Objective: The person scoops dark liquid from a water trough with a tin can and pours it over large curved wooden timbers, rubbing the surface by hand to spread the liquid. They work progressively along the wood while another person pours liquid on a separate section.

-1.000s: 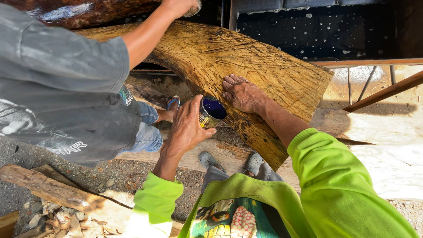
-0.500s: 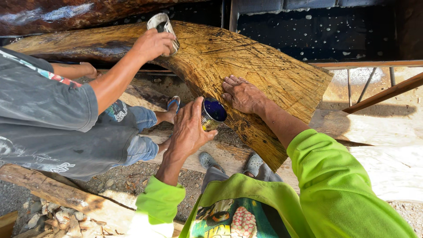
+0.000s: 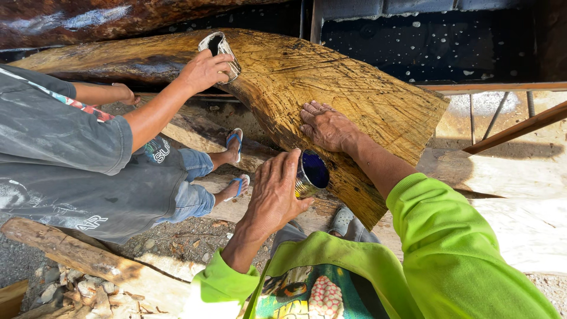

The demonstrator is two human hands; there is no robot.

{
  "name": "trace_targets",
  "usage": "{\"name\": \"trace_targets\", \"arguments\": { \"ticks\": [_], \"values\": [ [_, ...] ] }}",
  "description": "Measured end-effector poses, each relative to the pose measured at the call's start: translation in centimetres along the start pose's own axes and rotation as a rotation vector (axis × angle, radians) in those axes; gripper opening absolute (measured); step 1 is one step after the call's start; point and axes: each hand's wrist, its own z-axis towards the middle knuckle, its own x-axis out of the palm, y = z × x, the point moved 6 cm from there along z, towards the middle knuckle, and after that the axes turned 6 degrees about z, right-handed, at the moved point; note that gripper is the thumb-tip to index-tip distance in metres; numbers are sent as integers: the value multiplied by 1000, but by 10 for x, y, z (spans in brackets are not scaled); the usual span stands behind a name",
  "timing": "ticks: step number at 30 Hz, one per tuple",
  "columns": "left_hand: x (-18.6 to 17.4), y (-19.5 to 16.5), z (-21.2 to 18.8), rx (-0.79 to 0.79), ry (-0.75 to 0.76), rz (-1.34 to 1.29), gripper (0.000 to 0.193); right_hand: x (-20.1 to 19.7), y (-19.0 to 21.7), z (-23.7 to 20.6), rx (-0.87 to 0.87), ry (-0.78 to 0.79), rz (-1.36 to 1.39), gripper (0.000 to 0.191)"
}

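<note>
My left hand [image 3: 273,195] grips a small metal can [image 3: 309,173] with dark liquid inside, tilted toward a large curved wooden slab [image 3: 331,77]. My right hand [image 3: 326,126] lies flat, fingers spread, on the wet glossy face of that slab, just above the can. My sleeves are bright yellow-green. A co-worker in a grey shirt crouches at the left; that person's hand [image 3: 204,70] tips another metal can [image 3: 220,49] against the slab's upper edge.
The co-worker's feet in blue flip-flops [image 3: 235,143] rest below the slab. A rough log [image 3: 65,251] and wood scraps lie on gravel at lower left. A dark wet log [image 3: 71,20] runs along the top. A metal rail [image 3: 502,87] and pale boards [image 3: 520,177] stand at right.
The co-worker's arm has swung down and left, bringing a can onto the slab's upper edge and tipping it. My hands and can have stayed in place.
</note>
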Motion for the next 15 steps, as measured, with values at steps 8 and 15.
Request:
{"name": "trace_targets", "arguments": {
  "ticks": [8,15],
  "values": [
    [1,-14,-2,-32,72,32,112,2,-1,2,12,14,-5,60],
    [0,-26,-6,-7,81,-11,112,4,-2,1,4,10,-13,60]
  ]
}}
